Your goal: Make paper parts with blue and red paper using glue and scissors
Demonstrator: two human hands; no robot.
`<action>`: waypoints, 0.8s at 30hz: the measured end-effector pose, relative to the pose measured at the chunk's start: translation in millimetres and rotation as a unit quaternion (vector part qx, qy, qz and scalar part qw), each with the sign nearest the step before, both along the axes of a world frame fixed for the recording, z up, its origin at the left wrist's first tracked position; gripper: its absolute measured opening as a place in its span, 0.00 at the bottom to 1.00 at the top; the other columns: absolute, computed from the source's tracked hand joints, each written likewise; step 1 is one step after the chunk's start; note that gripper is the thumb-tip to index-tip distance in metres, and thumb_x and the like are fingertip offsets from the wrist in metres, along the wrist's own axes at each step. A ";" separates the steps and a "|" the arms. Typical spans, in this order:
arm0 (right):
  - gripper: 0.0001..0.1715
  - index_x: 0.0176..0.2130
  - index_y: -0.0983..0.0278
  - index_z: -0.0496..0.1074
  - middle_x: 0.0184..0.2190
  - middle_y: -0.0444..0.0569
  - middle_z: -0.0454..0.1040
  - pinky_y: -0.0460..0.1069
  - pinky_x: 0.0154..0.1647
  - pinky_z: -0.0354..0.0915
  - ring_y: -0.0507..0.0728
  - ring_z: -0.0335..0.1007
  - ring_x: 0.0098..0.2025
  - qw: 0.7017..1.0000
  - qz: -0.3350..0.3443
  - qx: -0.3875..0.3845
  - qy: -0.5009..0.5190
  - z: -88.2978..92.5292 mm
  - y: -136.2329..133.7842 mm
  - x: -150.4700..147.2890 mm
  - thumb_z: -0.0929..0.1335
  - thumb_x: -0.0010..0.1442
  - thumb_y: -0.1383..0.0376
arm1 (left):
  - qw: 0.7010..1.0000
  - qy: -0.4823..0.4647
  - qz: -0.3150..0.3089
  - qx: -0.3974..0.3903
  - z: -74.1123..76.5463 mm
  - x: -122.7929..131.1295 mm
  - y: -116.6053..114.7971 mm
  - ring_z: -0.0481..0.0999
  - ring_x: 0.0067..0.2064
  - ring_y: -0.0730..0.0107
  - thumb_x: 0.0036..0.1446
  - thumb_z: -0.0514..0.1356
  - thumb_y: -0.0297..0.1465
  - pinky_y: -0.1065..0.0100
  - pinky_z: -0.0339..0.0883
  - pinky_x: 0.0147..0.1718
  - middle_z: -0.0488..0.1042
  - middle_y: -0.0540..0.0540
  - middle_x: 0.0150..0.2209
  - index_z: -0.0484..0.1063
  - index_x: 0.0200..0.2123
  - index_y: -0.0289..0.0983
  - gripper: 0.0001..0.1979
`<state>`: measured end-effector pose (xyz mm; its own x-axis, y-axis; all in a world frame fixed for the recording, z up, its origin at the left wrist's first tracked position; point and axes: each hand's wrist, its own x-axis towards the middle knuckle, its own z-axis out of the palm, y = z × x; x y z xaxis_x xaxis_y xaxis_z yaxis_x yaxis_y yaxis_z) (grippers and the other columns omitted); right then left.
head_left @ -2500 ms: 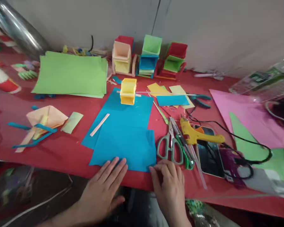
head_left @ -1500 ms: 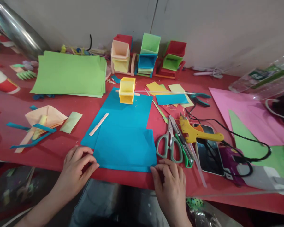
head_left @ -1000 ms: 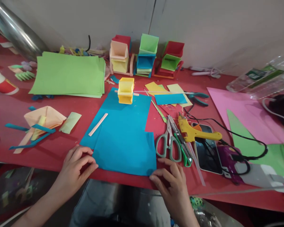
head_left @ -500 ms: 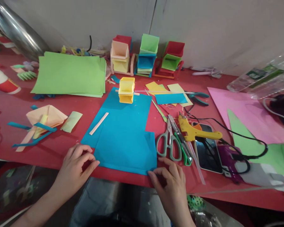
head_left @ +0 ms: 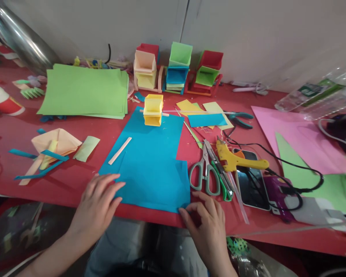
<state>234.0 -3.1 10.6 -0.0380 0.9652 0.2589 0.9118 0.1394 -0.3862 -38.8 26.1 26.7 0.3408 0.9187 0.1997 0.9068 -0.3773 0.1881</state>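
Note:
A blue sheet of paper (head_left: 152,181) lies near the table's front edge, overlapping a second blue sheet (head_left: 158,134) behind it. My left hand (head_left: 99,202) is open, its fingers stretched over the front sheet's left edge. At that sheet's front right corner, my right hand (head_left: 206,223) has thumb and curled forefinger closed on the paper. A pale paper strip (head_left: 120,151) rests on the blue paper beyond my left hand. Farther back, a small folded yellow paper piece (head_left: 153,110) stands on the rear sheet, with a thin stick across it.
Right of the paper lie scissors (head_left: 204,173), a utility knife (head_left: 219,165), a yellow glue gun (head_left: 239,159) and a phone (head_left: 253,188). Green sheets (head_left: 83,92) are stacked at back left. Folded paper boxes (head_left: 177,75) stand along the wall. A peach paper piece (head_left: 56,140) lies left.
My left hand has straightened its fingers and moved slightly right and up over the blue paper's edge. My right hand stays at the corner. The view has shifted slightly.

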 end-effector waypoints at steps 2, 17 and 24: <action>0.12 0.26 0.61 0.68 0.42 0.51 0.67 0.57 0.42 0.58 0.62 0.61 0.43 1.000 0.002 0.000 0.002 0.4 0.6 0.0 0.65 0.56 0.56 | 0.997 0.031 -0.068 0.036 4.2 20.6 -7.5 0.54 0.59 0.54 0.57 0.50 0.26 0.52 0.48 0.55 0.62 0.44 0.56 0.61 0.54 0.41 0.21; 0.06 0.34 0.60 0.66 0.43 0.51 0.68 0.56 0.43 0.58 0.60 0.62 0.44 1.000 0.009 -0.008 0.005 4.4 -1.0 0.8 0.62 0.58 0.61 | 0.954 0.052 -0.293 -0.030 -20.7 56.7 -17.5 0.43 0.64 0.63 0.54 0.54 0.45 0.59 0.42 0.60 0.49 0.47 0.63 0.47 0.61 0.36 0.36; 0.10 0.38 0.59 0.69 0.45 0.49 0.68 0.58 0.46 0.59 0.60 0.62 0.47 0.998 0.060 0.026 0.002 5.4 -3.5 0.8 0.61 0.58 0.68 | 0.955 0.066 -0.289 -0.013 -20.8 59.6 -16.9 0.44 0.64 0.62 0.56 0.53 0.41 0.59 0.42 0.59 0.47 0.48 0.64 0.48 0.61 0.36 0.32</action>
